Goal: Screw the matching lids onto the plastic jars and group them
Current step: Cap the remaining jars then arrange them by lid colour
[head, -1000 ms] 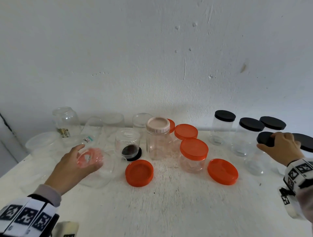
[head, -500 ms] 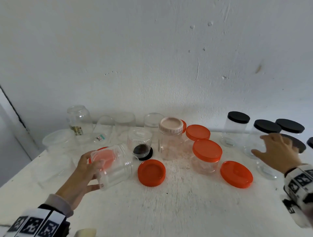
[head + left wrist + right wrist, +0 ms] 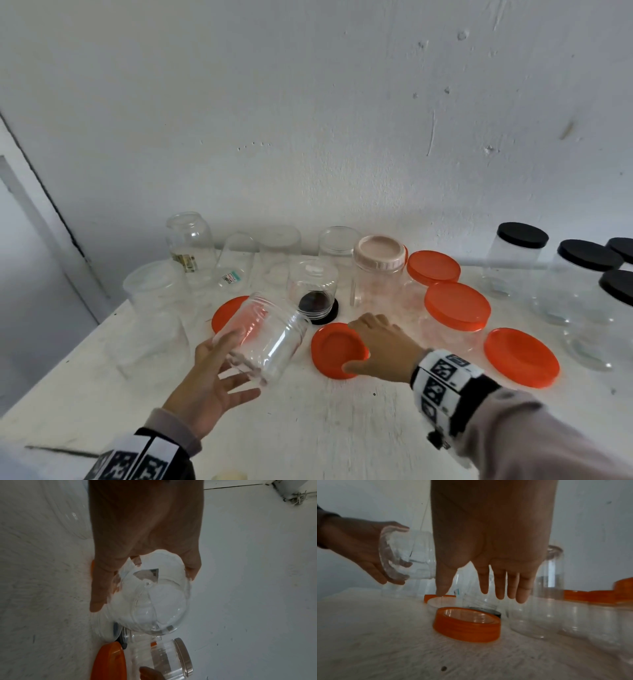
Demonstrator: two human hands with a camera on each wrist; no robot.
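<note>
My left hand (image 3: 209, 387) grips a clear lidless plastic jar (image 3: 265, 334) by its base and holds it tilted above the table, mouth pointing away to the right. The left wrist view looks through the jar (image 3: 154, 595) from its bottom. My right hand (image 3: 383, 346) hovers with straight fingers over a loose orange lid (image 3: 334, 349) that lies upside down on the table. In the right wrist view the fingertips (image 3: 500, 592) hang just above that lid (image 3: 465, 624) without touching it. A second orange lid (image 3: 224, 311) lies behind the held jar.
Another loose orange lid (image 3: 520, 356) lies at the right. Two orange-lidded jars (image 3: 457, 306), a pink-lidded jar (image 3: 378, 262) and a small jar upturned on a black lid (image 3: 313, 291) stand behind. Black-lidded jars (image 3: 522, 236) are grouped far right; several empty clear jars (image 3: 190, 240) line the wall.
My right hand left the black-lidded jars and swept left to the orange lid in the middle. My left hand lifted the clear jar off the table and tilted it.
</note>
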